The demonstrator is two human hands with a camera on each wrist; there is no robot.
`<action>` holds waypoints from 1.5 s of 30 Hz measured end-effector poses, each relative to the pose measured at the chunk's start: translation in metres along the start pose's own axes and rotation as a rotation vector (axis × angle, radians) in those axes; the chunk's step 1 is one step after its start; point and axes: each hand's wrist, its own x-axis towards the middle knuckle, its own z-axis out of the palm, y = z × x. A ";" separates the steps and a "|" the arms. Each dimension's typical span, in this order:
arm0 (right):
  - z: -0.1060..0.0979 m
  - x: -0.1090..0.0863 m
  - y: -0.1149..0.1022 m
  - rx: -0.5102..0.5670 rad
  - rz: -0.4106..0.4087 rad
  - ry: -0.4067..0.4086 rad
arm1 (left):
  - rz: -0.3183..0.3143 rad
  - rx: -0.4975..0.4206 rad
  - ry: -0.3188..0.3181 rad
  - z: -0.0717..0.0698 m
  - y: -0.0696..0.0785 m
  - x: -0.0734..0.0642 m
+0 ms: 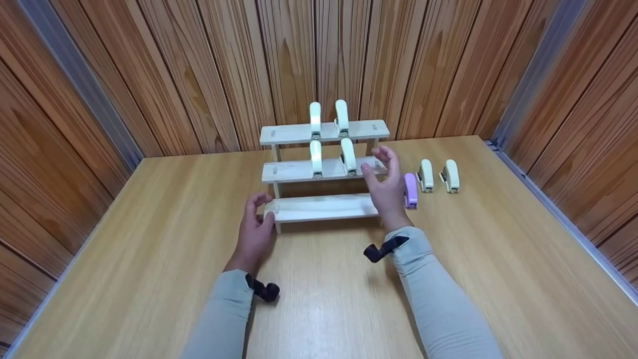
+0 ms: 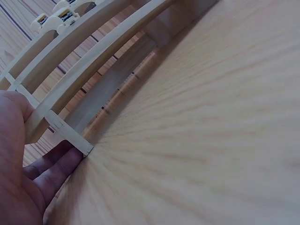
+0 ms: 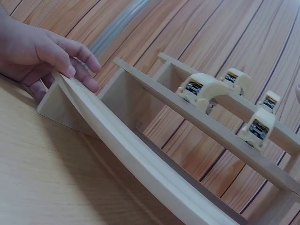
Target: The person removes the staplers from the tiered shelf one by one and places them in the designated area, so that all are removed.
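Note:
A three-tier wooden rack [image 1: 324, 208] stands on the table; two cream staplers [image 1: 315, 119] are on its top shelf and two more cream staplers [image 1: 348, 155] on the middle one. My left hand [image 1: 255, 233] holds the left end of the bottom shelf, thumb at the shelf and fingers behind the side support [image 2: 70, 133]. The right wrist view also shows this left hand [image 3: 51, 56] at the shelf end. Raised before the rack's right end, my right hand [image 1: 389, 192] has thumb and fingers spread, nothing between them. Beside it lies a purple stapler [image 1: 410, 190].
Two more cream staplers, a nearer stapler [image 1: 425, 175] and a farther stapler [image 1: 450, 176], sit on the table [image 1: 164, 259] right of the purple one. Wood-plank walls [image 1: 294, 60] enclose the back and sides. A metal strip [image 1: 563, 204] runs along the right edge.

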 end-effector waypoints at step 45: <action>0.032 -0.003 -0.003 -0.202 -0.048 -0.025 | 0.024 0.027 0.007 -0.001 -0.001 0.001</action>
